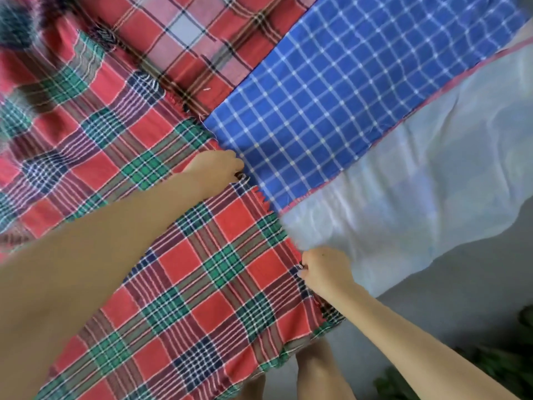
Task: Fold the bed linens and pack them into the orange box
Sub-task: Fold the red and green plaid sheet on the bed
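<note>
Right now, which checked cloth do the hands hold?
The red-and-green cloth: left hand and right hand grip its frayed edge. The blue cloth and red-and-white cloth lie unheld.

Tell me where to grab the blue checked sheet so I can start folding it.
Pinch the blue checked sheet at its near corner, beside the red and green plaid cloth. It lies flat, so only edges offer purchase; come from the right, over the white sheet. The left hand and right hand both grip the plaid's frayed edge, so free one first.
</note>
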